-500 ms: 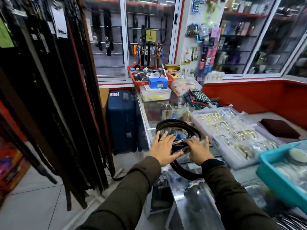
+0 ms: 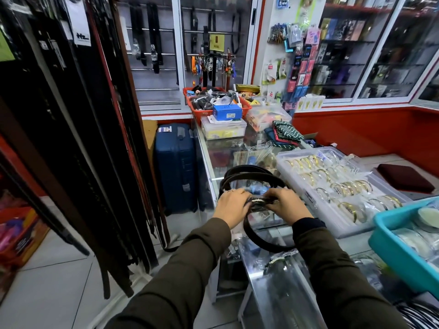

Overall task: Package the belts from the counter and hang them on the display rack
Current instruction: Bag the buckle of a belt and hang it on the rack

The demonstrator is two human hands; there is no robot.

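Observation:
A dark coiled belt (image 2: pixel 249 173) lies in loops on the glass counter (image 2: pixel 213 148) in front of me. My left hand (image 2: pixel 231 205) and my right hand (image 2: pixel 287 205) both pinch the belt where its loops cross, fingers curled around the buckle part between them. One loop hangs toward me below my hands (image 2: pixel 259 243). A display rack of many dark hanging belts (image 2: pixel 78 138) fills the left side. A clear plastic sleeve (image 2: pixel 282 276) lies on the counter near my right forearm.
A white tray of gold bangles (image 2: pixel 332 184) sits right of the belt, and a teal bin (image 2: pixel 403 243) is nearer right. A red basket (image 2: pixel 204 112), blue box (image 2: pixel 226 112) and clear boxes crowd the counter's far end. A blue suitcase (image 2: pixel 175 167) stands on the floor.
Both hands have closed from flat, spread fingers to a pinch on the belt's crossing point, drawing closer together.

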